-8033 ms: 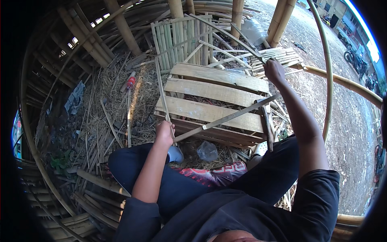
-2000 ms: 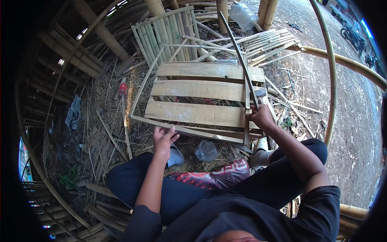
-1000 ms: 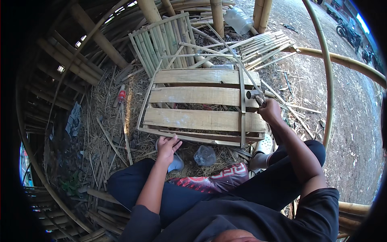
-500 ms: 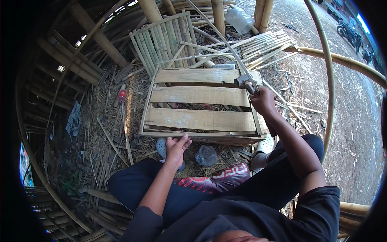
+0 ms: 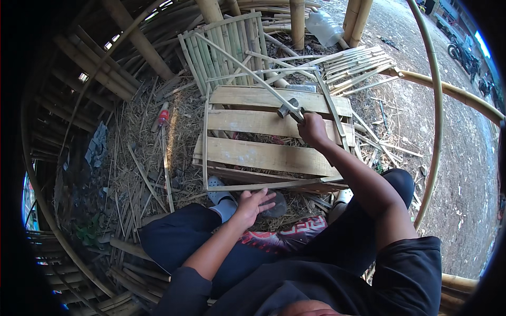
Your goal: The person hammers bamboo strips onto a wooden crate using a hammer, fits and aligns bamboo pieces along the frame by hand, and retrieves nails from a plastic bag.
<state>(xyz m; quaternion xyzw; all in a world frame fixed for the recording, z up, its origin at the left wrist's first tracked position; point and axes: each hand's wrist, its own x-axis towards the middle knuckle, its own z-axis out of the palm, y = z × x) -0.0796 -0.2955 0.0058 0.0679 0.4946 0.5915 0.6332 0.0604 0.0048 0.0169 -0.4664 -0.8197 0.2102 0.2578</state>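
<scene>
A wooden crate point(image 5: 263, 151) with broad pale slats lies on the ground before me. A frame of thin bamboo strips point(image 5: 205, 152) rests askew over it, its near strip out past the crate's near side. My right hand point(image 5: 314, 129) is closed around a hammer point(image 5: 288, 108), whose metal head is above the upper slats. A long bamboo strip point(image 5: 240, 67) runs from that same hand toward the far left. Just below the frame's near strip is my left hand point(image 5: 252, 207), fingers spread, holding nothing; whether a fingertip touches the strip is unclear.
Behind the crate a bamboo slat panel point(image 5: 232, 50) leans on a post, with a stack of split strips point(image 5: 358, 66) to its right. A red-labelled bottle point(image 5: 163, 116) lies at left. A clear plastic jug point(image 5: 324, 27) stands at the back. Bent bamboo poles point(image 5: 436, 105) rise at right.
My right hand has moved left with the hammer, and the long strip has swung left. My left hand has let go of the near edge and shifted right. The strip frame has slid off square.
</scene>
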